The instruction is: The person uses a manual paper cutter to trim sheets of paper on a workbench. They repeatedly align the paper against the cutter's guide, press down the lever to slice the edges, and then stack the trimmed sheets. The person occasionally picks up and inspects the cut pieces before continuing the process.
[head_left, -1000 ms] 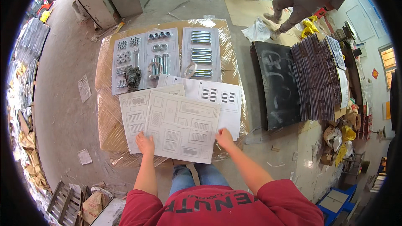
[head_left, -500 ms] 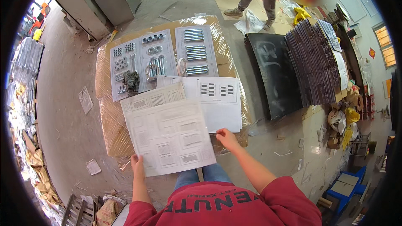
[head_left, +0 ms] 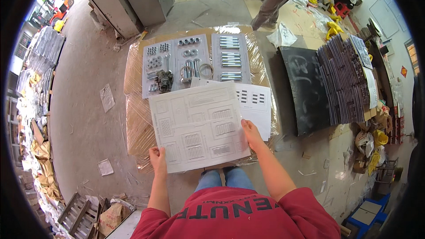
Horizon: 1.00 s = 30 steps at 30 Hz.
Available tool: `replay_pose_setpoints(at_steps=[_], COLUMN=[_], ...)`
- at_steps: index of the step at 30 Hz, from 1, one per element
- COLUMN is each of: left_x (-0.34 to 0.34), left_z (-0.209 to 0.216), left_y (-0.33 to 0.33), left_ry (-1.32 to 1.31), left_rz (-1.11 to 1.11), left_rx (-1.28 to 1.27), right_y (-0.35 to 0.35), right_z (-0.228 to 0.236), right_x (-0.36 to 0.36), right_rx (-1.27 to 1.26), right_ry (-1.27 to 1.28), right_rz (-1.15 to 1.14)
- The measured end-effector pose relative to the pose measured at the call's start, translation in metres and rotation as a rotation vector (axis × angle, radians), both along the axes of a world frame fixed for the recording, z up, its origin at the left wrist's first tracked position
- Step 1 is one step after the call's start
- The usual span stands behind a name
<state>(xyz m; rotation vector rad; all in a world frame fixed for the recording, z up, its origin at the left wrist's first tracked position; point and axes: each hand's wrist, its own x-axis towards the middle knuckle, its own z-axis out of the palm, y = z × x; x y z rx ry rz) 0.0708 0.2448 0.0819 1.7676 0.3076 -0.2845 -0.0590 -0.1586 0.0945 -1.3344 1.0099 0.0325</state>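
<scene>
Between my hands is a large pale sheet (head_left: pixel 201 128) marked with outlined boxes. My left hand (head_left: pixel 158 158) pinches its lower left edge, and my right hand (head_left: pixel 252 135) grips the right edge. The sheet is above the near part of a film-wrapped cardboard stack (head_left: pixel 135 124) and partly covers a white printed paper (head_left: pixel 259 117). Beyond it, clear packs hold bolts (head_left: pixel 230 59), nuts (head_left: pixel 189 41) and washers (head_left: pixel 190 53). A tape roll (head_left: pixel 206 70) and a dark crumpled glove-like thing (head_left: pixel 164 81) lie on the packs.
To the right stand a black board (head_left: pixel 305 90) and a stack of dark sheets (head_left: pixel 347 79). Grey cabinets (head_left: pixel 141 0) stand at the far left. A person in grey trousers (head_left: pixel 279 0) is at the back. A wooden pallet (head_left: pixel 79 214) lies at the lower left.
My right hand has come onto the sheet's right edge from beside it. The sheet has turned and now covers more of the printed paper. The view has shifted; the person behind has moved.
</scene>
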Motion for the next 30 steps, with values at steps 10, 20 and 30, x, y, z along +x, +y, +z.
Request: replay_pose_setpoints(at_steps=[10, 20, 30], left_x=[-0.001, -0.086, 0.059], left_z=[0.162, 0.159, 0.037], left_y=[-0.095, -0.154, 0.037], left_ry=[-0.113, -0.213, -0.059], left_rz=[-0.177, -0.118, 0.247], left_rx=[-0.498, 0.074, 0.204], right_y=[-0.041, -0.052, -0.077], right_z=[0.051, 0.039, -0.05], right_x=[-0.09, -0.255, -0.212], right_rx=[-0.194, -0.021, -0.004], right_ry=[-0.425, -0.258, 0.137], right_rz=[-0.081, -0.008, -0.076])
